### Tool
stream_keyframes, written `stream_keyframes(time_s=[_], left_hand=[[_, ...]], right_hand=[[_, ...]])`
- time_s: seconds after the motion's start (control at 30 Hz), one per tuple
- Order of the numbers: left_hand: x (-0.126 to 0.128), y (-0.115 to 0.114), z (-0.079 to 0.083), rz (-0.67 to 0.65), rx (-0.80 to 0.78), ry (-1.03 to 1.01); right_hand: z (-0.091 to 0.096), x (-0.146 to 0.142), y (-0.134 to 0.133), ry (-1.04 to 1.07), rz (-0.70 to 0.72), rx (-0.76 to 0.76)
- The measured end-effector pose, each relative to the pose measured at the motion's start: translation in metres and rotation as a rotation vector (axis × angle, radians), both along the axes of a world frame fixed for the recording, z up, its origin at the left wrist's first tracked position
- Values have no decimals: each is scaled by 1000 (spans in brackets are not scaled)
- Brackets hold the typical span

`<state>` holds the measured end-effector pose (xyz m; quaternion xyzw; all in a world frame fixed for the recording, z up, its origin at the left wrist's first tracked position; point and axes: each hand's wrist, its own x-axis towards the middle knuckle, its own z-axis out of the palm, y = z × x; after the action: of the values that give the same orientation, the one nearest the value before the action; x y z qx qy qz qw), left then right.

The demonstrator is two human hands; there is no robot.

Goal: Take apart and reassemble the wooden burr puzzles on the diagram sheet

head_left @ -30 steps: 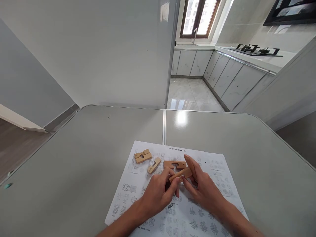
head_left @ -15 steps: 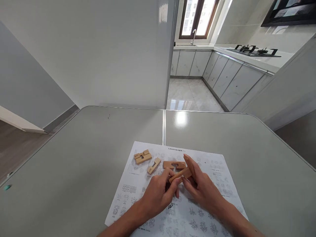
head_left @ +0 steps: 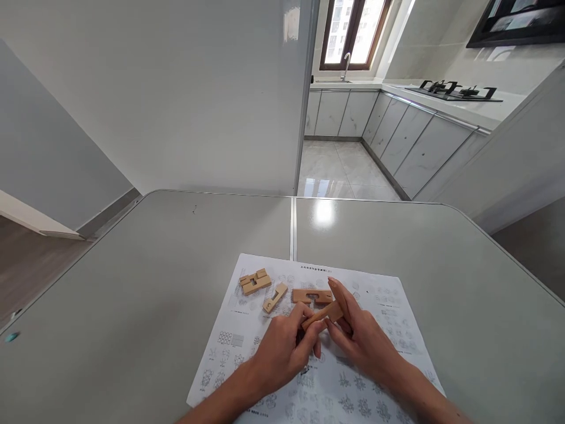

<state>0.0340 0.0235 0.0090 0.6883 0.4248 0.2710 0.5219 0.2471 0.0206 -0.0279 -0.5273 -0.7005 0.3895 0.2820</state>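
Little has moved — both hands stay put. Left hand (head_left: 282, 348) and right hand (head_left: 361, 337) pinch a wooden bar (head_left: 322, 315) by its ends, just above the sheet (head_left: 391, 306), near three loose pieces (head_left: 312, 295). Light, stiff, smooth — it likely handles best gripped at the ends.

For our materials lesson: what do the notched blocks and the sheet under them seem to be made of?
Notched blocks: likely unfinished wood, tan and matte, though grain is too small to see. Sheet: paper, thin, flat, white, printed with diagrams.
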Motion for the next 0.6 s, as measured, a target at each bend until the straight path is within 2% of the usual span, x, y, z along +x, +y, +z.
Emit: stream_keyframes(time_s=[0.3, 0.6], left_hand=[[-3, 1, -3, 20, 43, 31], [-3, 2, -1, 8, 77, 42]], right_hand=[[5, -2, 0, 35, 1, -27], [-1, -2, -1, 72, -37, -66]])
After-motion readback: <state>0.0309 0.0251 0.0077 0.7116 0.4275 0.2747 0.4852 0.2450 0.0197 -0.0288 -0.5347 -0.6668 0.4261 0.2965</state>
